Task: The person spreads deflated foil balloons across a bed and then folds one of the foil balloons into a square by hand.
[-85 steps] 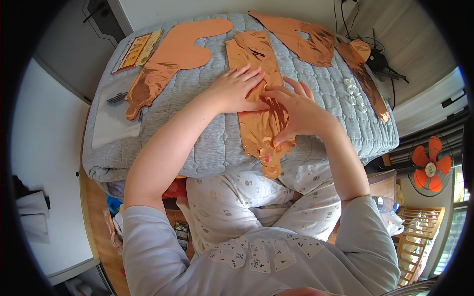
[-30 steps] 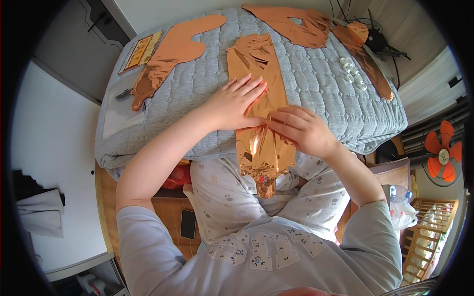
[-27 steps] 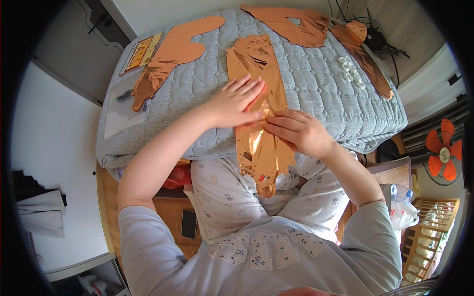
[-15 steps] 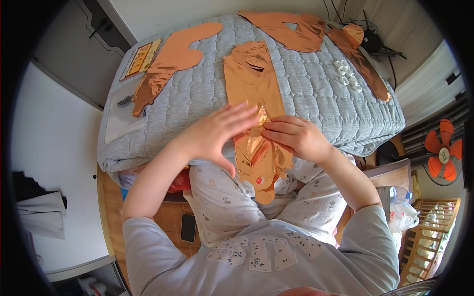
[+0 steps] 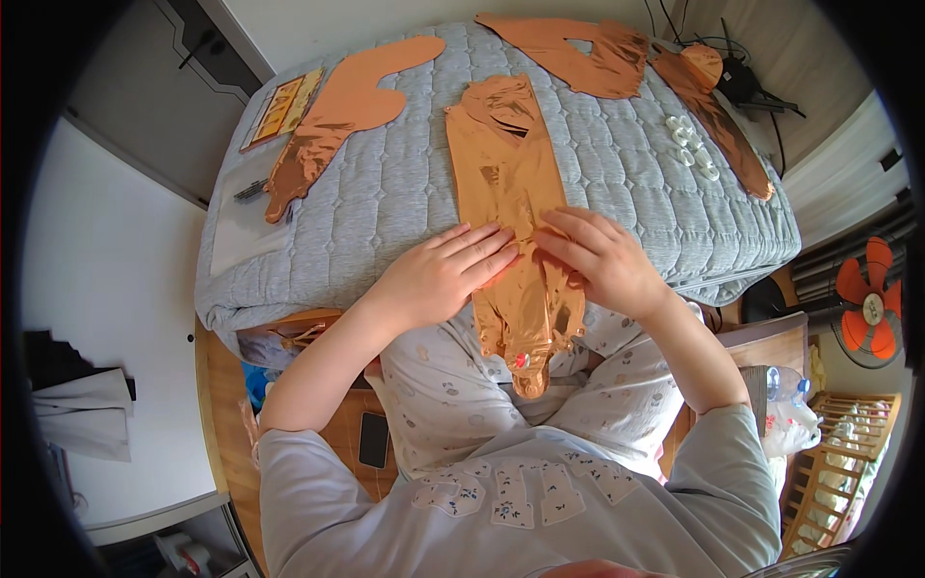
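Note:
A long, flat, shiny copper foil balloon (image 5: 509,183) lies lengthwise on the grey quilted pad (image 5: 385,222), its near end hanging over the front edge onto my lap. My left hand (image 5: 438,275) lies flat, fingers together, pressing the balloon's left side near the edge. My right hand (image 5: 602,258) presses palm-down on its right side, fingers spread toward the middle. The fingertips of both hands nearly meet on the foil.
More flat copper foil balloons lie on the pad: one at the far left (image 5: 337,116), one at the back (image 5: 568,48), one along the right edge (image 5: 718,120). Small white pieces (image 5: 689,144) sit near the right. An orange fan (image 5: 872,308) stands at right.
The balloon has been pushed farther onto the pad and flattened. My left hand came down from hovering to press flat, and my right hand let go of the foil and lies on it.

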A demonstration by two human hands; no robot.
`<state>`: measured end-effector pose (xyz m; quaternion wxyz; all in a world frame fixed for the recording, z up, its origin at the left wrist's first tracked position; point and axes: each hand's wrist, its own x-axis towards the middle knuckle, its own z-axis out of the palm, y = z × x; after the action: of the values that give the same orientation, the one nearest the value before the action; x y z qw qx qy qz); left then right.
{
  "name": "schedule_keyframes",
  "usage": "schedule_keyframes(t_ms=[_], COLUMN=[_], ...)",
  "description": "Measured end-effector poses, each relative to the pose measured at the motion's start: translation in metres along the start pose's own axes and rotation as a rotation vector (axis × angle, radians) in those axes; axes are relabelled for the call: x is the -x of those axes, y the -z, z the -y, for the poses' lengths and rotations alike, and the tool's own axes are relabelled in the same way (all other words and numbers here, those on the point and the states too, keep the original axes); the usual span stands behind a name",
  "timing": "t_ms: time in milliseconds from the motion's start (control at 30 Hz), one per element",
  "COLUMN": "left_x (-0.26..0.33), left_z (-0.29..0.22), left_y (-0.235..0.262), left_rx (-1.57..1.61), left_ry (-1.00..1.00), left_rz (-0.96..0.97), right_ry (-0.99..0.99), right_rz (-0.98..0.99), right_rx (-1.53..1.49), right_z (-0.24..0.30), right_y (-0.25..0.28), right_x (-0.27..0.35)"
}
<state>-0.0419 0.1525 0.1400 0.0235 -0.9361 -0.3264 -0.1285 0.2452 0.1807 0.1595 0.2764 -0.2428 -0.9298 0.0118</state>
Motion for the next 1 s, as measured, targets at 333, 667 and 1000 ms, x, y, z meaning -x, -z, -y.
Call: schedule_keyframes(t_ms=[333,667,1000], left_x=[-0.001,0.0,-0.001], left_z=[0.001,0.001,0.002], left_y=[0.002,-0.002,0.001], left_rx=[-0.001,0.03,0.046], left_ry=[-0.028,-0.033,-0.025], left_rz=[-0.009,-0.053,-0.005], right_ry=[-0.039,0.173,0.263], right_rz=[0.012,-0.05,-0.05], right_rx=[0.009,-0.069,-0.104], right_z=[-0.005,-0.011,-0.015], right_y=[-0.006,-0.013,-0.016], right_x=[0.004,0.015,0.015])
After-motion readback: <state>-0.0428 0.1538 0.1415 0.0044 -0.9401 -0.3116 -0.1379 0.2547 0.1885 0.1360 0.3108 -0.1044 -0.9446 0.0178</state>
